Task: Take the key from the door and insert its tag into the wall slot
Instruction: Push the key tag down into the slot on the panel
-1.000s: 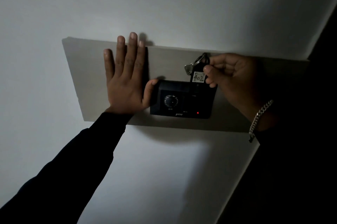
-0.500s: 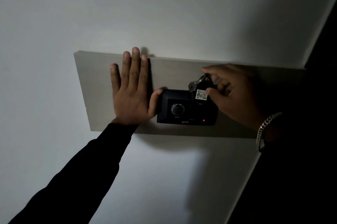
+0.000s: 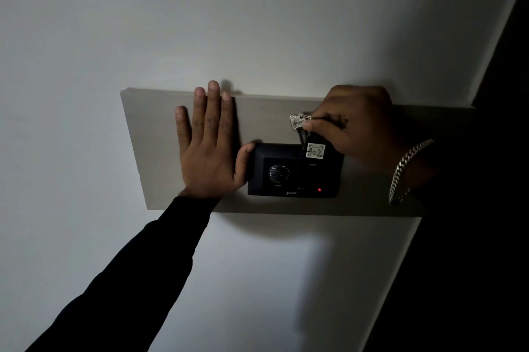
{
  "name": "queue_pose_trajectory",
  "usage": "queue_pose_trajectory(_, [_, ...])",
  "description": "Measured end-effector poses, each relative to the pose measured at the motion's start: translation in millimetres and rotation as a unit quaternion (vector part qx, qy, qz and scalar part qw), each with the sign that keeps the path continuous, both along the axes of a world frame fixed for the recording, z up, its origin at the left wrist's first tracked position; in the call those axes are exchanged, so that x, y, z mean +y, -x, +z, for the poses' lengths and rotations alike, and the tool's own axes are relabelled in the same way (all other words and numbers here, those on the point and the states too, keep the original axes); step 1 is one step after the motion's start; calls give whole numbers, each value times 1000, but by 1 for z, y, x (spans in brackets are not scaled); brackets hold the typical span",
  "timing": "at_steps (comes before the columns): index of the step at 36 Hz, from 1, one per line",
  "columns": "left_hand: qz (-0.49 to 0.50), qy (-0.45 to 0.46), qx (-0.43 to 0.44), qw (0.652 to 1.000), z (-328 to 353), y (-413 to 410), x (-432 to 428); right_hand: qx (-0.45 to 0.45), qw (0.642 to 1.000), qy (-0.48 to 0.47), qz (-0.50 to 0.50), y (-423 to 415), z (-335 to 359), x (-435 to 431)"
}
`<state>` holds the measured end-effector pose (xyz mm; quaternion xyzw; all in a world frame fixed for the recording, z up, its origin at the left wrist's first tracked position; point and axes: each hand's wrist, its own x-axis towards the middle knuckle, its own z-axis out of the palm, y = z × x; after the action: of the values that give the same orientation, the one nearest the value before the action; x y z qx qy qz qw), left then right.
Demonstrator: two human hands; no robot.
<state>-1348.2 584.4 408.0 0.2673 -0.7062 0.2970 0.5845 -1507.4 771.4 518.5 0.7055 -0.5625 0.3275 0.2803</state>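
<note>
A black wall unit (image 3: 294, 170) with a round grille and a red light (image 3: 319, 189) is fixed to a pale panel (image 3: 154, 134). My right hand (image 3: 355, 128) pinches the dark key tag, whose white label "402" (image 3: 315, 150) sits at the unit's top edge. The silver key (image 3: 297, 121) dangles from the same ring by my fingertips. My left hand (image 3: 210, 145) lies flat and open on the panel, thumb touching the unit's left side. How deep the tag sits in the slot is hidden.
White wall (image 3: 257, 22) surrounds the panel. A dark edge, perhaps a door or corner (image 3: 492, 94), runs down the right side. A metal bracelet (image 3: 406, 171) hangs on my right wrist. The scene is dim.
The right hand has pushed the tag lower against the unit's top; the label now overlaps the unit's face. The key swung above the fingers. The left hand stayed flat on the panel.
</note>
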Motion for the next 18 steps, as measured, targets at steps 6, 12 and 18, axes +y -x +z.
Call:
queue_pose_trajectory(6, [-3,3,1,1000,-1,0,0,-92,995,38,22,0,-9,0])
queue_pose_trajectory(12, [-3,2,-2,1000,0,0,0,-18,999,20,34,-5,-9,0])
queue_pose_trajectory(18, [1,-2,-4,1000,0,0,0,-5,999,25,29,3,-10,1])
